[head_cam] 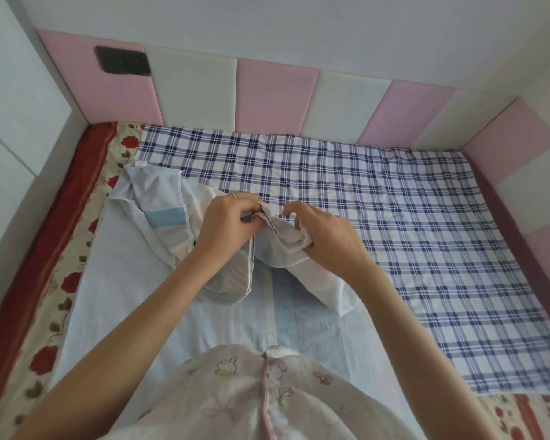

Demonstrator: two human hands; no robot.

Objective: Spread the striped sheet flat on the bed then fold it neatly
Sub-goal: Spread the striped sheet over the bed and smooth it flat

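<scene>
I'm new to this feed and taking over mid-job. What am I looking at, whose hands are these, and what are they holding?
There is no machine here. One camera on a person's head looks down at their own two bare hands over a bed. The left hand and right hand both grip a bunched edge of the pale striped sheet, which lies rumpled, not yet flat. It overlaps a blue checked cloth, with floral bedding along the picture's left.

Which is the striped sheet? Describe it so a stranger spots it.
Find the bed below the pink-and-white panels. The sheet covers its near left, held by the left hand and right hand. Unlike the navy checked cloth beside it, it is pale blue, broadly striped.
</scene>
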